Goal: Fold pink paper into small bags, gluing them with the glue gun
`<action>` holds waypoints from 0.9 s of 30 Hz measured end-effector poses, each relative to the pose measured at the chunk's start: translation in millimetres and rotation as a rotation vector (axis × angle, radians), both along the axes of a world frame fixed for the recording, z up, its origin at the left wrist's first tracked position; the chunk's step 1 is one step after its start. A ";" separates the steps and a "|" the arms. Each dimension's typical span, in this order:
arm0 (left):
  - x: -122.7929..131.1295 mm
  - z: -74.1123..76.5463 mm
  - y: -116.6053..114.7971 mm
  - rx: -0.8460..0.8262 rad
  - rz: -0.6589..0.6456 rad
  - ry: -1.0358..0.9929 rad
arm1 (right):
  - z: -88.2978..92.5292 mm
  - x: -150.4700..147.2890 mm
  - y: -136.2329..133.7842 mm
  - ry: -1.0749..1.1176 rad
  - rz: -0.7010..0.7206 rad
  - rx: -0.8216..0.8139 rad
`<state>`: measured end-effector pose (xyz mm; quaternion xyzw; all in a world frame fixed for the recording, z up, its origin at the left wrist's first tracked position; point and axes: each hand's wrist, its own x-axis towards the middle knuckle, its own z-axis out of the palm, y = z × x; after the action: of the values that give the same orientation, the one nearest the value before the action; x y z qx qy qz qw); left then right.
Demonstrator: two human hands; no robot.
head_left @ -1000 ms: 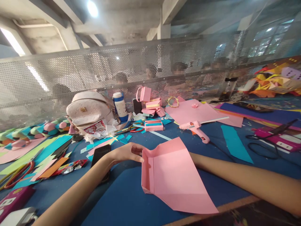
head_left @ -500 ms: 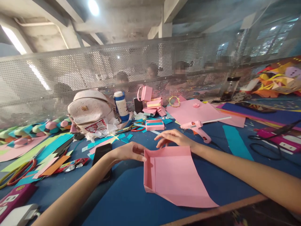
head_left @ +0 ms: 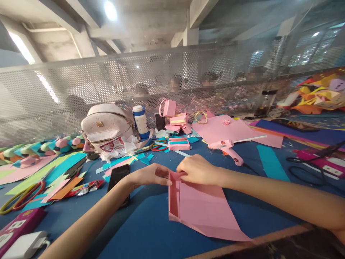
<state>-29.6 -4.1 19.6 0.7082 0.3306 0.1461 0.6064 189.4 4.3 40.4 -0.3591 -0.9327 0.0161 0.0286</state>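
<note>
A partly folded pink paper box [head_left: 205, 208] lies on the blue table before me, with raised walls at its left and far sides and a flat, slightly curling near right corner. My left hand [head_left: 152, 175] grips the far left corner, thumb against the left wall and fingers behind it. My right hand [head_left: 199, 169] is closed over the far wall near that same corner, pinching the paper edge; its fingertips are partly hidden. Just beyond my right hand rests a pink glue gun [head_left: 228, 147]. A black phone [head_left: 118, 183] lies under my left wrist.
Scissors [head_left: 29, 190], paper strips and a power strip [head_left: 18, 230] lie on the left. Behind stand a pale backpack [head_left: 106, 124], a bottle [head_left: 140, 124] and small pink boxes [head_left: 176, 118]. A perforated metal screen [head_left: 113, 82] closes off the back. Right: another power strip [head_left: 327, 163] with cables.
My right hand has come down and closed on the far wall near the left corner; before, its fingers were spread just behind it. My left hand keeps its hold. The view has shifted slightly.
</note>
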 end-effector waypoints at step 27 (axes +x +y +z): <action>-1.5 2.9 2.7 0.247 0.273 0.115 | -25.5 -3.1 7.7 0.036 -0.023 0.023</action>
<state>-31.1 -1.4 22.4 0.7331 0.4372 0.2259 0.4694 186.3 12.0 14.9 -0.3692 -0.9280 0.0117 0.0498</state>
